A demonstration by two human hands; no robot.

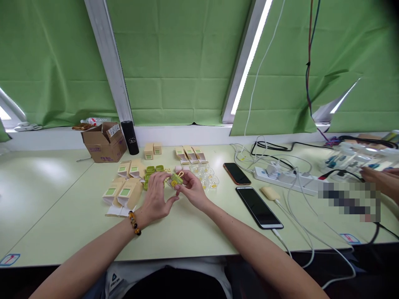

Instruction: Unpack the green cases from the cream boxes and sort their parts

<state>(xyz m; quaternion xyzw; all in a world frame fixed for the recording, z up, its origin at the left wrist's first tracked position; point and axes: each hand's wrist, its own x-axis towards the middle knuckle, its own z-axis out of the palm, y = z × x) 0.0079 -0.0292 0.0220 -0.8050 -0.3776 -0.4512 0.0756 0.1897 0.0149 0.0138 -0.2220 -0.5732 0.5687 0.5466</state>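
Both hands meet over the pale green table [193,232]. My left hand [157,197], with a bead bracelet on its wrist, and my right hand [193,189] together pinch a small green and yellow item [176,180] in clear wrapping. Just beyond it lie several clear packets with yellow pieces [207,176] and a few small green cases [154,169]. Tan cartons with green labels [124,193] lie left of my left hand.
An open cardboard box [104,143] and a black cylinder [129,138] stand at the back left. Two phones [258,206] [237,173], a power strip [286,179] and tangled cables lie to the right. Another person's hand [382,180] works at the far right.
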